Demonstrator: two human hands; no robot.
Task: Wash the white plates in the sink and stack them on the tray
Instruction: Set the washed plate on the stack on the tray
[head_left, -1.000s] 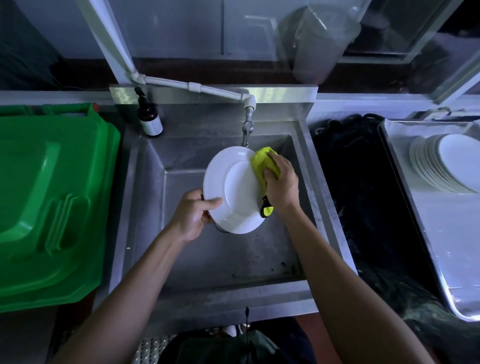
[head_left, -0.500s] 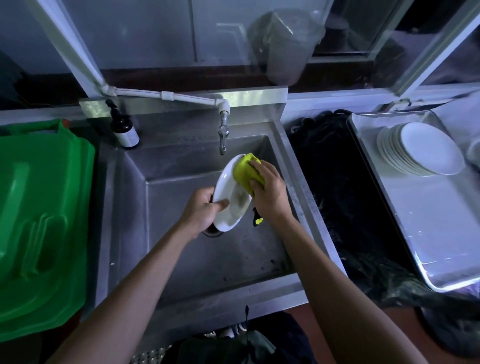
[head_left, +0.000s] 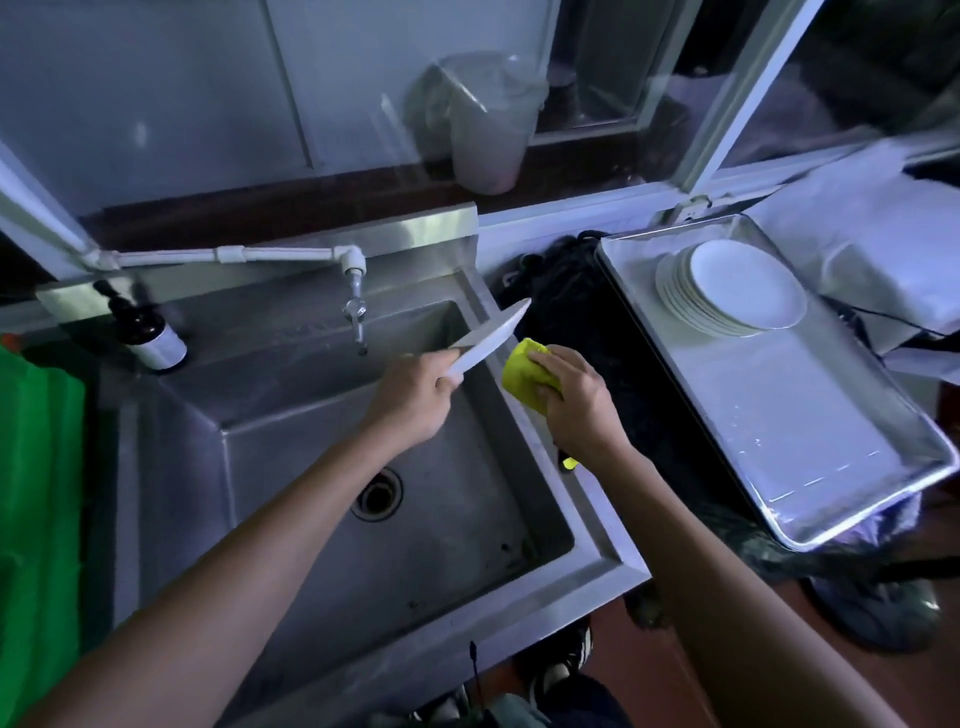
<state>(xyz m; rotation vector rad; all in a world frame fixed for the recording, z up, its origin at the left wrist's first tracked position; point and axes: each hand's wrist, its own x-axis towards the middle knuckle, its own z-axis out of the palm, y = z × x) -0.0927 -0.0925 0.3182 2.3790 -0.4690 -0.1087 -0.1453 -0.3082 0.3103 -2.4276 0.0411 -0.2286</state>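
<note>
My left hand (head_left: 415, 397) grips a white plate (head_left: 491, 338) by its lower rim; the plate is seen almost edge-on, tilted up over the right side of the steel sink (head_left: 291, 467). Just right of it, my right hand (head_left: 576, 400) holds a yellow sponge (head_left: 524, 371) above the sink's right rim, apart from the plate. A stack of several white plates (head_left: 732, 286) sits at the far end of the metal tray (head_left: 831, 441) on the right.
A tap (head_left: 356, 312) on a white pipe hangs over the sink's back. A dark soap bottle (head_left: 148, 335) stands at the back left corner. A green plastic lid (head_left: 36, 493) lies left. Black cloth (head_left: 613, 353) fills the gap between sink and tray.
The plate has come away from the sponge, risen and swung right, turning edge-on. My right hand with the sponge has moved to the sink's right rim. The view has panned right.
</note>
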